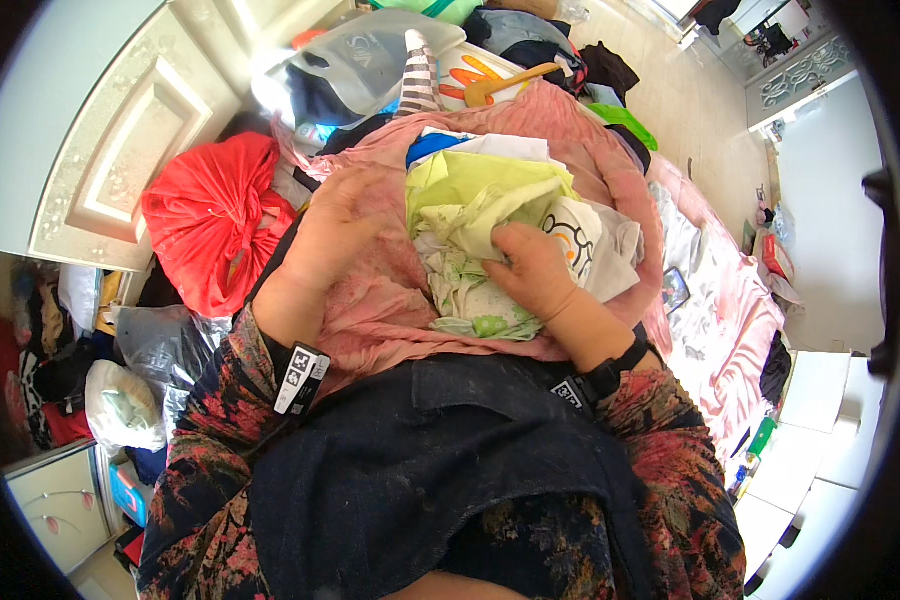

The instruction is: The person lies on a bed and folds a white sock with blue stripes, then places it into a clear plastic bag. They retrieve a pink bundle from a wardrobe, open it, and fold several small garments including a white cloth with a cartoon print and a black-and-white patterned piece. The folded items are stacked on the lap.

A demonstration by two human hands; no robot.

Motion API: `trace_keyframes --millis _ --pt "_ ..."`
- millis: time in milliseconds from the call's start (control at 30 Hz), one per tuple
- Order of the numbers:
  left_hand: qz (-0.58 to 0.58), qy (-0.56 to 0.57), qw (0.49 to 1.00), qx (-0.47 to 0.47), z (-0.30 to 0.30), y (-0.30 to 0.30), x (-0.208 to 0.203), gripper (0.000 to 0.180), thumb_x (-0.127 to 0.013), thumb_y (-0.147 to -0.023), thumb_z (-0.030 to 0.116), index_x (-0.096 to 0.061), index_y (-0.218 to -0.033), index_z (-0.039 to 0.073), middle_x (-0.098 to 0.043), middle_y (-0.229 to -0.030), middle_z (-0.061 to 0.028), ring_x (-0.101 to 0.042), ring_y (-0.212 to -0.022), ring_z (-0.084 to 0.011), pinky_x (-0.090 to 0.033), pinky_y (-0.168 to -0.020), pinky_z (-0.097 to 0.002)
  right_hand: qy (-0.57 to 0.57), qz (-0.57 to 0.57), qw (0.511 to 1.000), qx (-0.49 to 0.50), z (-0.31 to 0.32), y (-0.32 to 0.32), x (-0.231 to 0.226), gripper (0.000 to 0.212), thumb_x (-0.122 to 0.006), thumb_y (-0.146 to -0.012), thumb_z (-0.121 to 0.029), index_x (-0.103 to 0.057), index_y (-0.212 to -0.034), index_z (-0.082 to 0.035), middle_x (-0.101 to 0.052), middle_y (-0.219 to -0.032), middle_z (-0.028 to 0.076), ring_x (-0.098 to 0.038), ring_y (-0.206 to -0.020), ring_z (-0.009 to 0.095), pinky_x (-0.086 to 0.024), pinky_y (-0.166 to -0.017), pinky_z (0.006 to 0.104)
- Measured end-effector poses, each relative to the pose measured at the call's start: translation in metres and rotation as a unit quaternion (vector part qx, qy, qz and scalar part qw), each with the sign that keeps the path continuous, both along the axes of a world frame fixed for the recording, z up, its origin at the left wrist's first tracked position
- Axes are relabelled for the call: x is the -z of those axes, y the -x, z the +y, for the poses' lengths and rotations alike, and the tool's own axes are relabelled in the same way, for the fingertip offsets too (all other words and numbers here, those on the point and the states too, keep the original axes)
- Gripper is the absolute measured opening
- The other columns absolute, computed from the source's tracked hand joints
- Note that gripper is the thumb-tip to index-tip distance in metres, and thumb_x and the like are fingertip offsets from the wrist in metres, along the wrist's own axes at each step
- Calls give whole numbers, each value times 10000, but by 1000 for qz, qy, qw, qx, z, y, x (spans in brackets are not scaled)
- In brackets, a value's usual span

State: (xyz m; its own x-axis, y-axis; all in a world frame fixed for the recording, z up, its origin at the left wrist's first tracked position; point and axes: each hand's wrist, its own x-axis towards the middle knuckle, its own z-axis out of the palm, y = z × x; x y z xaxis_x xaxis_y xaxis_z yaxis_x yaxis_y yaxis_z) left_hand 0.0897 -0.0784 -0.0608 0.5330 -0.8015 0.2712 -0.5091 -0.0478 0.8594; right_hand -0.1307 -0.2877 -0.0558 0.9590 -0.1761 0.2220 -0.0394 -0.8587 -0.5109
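A pile of folded clothes in front of me rests on a spread pink cloth (pixel 370 310). It holds a yellow-green garment (pixel 460 180), pale green patterned clothes (pixel 470 290) and a white piece with a black-outlined print (pixel 570 238). My right hand (pixel 535 268) is closed on an edge of the yellow-green garment, its fingertips partly hidden in the folds. Left of the pile, my left hand (pixel 338 228) hovers over the pink cloth with fingers apart, slightly blurred, holding nothing. Blue and white fabric (pixel 435 145) shows at the pile's far side.
A knotted red plastic bag (pixel 215 220) sits at the left, beside a cabinet door (pixel 120 130). Beyond the pile are a clear plastic bag (pixel 370 65), a striped sock (pixel 420 80) and a wooden hanger (pixel 500 84). A phone (pixel 675 290) lies on light bedding at the right.
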Motion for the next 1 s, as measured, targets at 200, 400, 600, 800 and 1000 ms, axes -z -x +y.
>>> trace_keyframes --millis 200,400,600,800,1000 --pt "-218 -181 946 -158 11 1 -15 652 -726 -779 342 -553 -1335 48 -578 -1319 -228 -519 -1278 -366 -424 -1061 -436 -105 -72 982 141 -15 10 10 725 -837 -691 -183 -530 -1328 -26 -604 -1169 177 -596 -1088 304 -481 -952 393" --pt "-41 -300 913 -275 22 -27 -20 640 -708 -796 539 -660 -1164 18 -715 -975 -206 -693 -939 -367 -521 -852 -435 -59 9 980 190 -23 9 19 809 -810 -706 -278 -454 -1389 -27 -532 -1311 227 -501 -1232 384 -416 -1044 445" --pt "-62 -360 900 -236 20 -36 -12 508 -604 -878 529 -681 -1009 44 -696 -923 -253 -674 -923 -427 -524 -812 -475 -62 15 981 185 -21 11 20 838 -821 -694 -312 -452 -1395 -37 -526 -1330 224 -492 -1248 396 -403 -1065 443" --pt "-78 -139 866 -474 58 -50 -12 275 -624 -906 293 -656 -888 20 -682 -863 -257 -672 -868 -439 -526 -783 -465 -36 20 983 180 -20 16 19 885 -834 -684 -342 -432 -1419 -59 -505 -1372 214 -489 -1258 398 -413 -1060 455" --pt "-86 -179 850 -487 89 -67 4 273 -673 -877 270 -641 -853 0 -682 -820 -236 -679 -780 -388 -534 -753 -429 -15 44 984 173 -22 16 16 858 -826 -691 -324 -463 -1441 -118 -454 -1442 237 -445 -1318 410 -388 -1092 460"
